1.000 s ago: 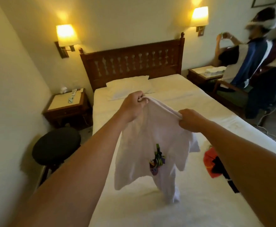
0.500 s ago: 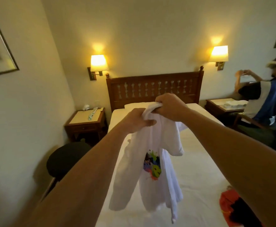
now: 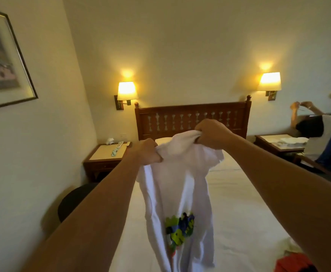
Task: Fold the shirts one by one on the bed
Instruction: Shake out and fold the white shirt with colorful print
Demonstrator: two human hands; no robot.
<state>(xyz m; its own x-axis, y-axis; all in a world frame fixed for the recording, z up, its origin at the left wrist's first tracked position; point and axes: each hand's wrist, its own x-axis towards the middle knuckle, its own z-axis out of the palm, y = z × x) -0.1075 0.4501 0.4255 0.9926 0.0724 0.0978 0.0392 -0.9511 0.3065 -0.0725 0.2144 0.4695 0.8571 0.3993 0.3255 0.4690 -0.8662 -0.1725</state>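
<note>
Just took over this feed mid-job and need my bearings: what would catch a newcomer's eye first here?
Front and centre, a white shirt with a bright green and blue print hangs above the bed, bunched at its top edge between the left hand and right hand. Behind it, two lit wall lamps glow on either side of the wooden headboard. At the lower right, a red garment lies on the bed.
</note>
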